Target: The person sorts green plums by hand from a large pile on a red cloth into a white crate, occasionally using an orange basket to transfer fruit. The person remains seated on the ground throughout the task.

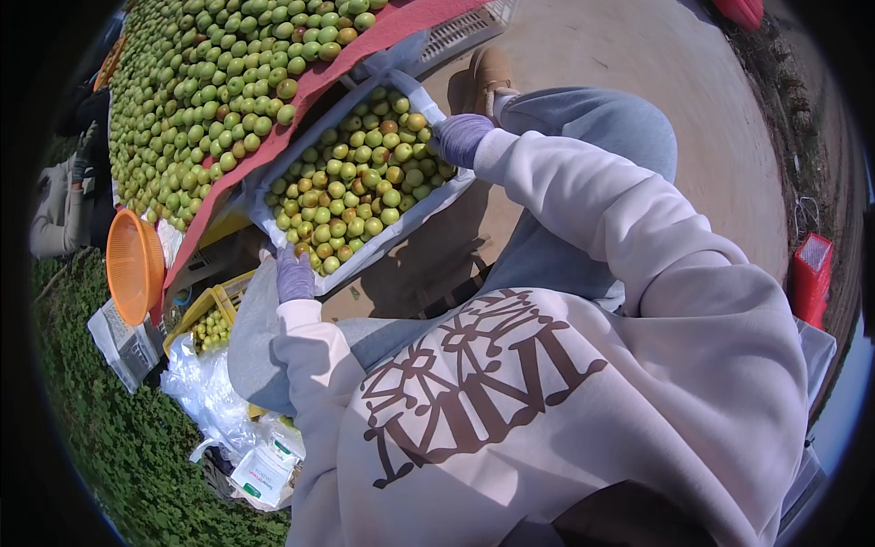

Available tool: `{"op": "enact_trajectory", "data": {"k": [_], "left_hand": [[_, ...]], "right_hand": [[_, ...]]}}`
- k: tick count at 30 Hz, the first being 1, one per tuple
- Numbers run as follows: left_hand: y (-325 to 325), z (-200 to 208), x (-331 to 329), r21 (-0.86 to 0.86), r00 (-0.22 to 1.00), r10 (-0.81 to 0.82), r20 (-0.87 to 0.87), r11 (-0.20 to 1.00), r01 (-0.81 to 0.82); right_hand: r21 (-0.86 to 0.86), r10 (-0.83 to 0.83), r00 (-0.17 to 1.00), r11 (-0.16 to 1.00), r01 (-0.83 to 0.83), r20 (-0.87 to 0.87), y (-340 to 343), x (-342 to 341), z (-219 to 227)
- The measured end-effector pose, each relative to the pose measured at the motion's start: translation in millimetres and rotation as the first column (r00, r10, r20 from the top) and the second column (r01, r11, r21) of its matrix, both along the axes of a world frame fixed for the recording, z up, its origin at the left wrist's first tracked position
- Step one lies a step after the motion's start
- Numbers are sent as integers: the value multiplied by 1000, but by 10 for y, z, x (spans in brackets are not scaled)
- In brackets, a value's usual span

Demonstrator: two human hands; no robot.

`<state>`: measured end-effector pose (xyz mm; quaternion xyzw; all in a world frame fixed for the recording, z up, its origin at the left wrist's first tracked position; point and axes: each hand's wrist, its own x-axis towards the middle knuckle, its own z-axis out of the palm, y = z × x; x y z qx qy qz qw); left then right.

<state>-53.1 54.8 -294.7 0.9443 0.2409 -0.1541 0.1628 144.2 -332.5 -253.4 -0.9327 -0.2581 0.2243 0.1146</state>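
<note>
A crate (383, 246) lined with white film, full of small round green and brownish fruits (365, 178) that look like jujubes, sits in front of my knees. My left hand (293, 276), in a purple glove, is closed on the crate's near left corner. At its right end, my right hand (463, 139), gloved alike, grips the rim and lined edge. The fingers of both hands are partly hidden by the crate's edge and the liner.
A large heap of the same fruits (219, 82) lies on a red cloth (319, 77) beyond the crate. To the left are an orange basket (134, 267), a yellow crate (191, 314) with fruits and clear plastic bags (211, 387). Another person's gloved hand (84, 150) shows at far left.
</note>
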Motion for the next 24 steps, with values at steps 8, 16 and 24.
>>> {"op": "enact_trajectory", "data": {"k": [8,16,24], "left_hand": [[-658,-163,-10,57,974,-214,-73,974,219],[-380,-173,-17,-285,999,28,-25,958,-34],[-617,52,-64,16,972,-234,-37,972,235]], "right_hand": [[115,244,970,963,-244,15,396,-636,-243],[39,211,960,974,-222,184,659,-756,-321],[108,136,990,984,-139,33,906,-798,-192]]}}
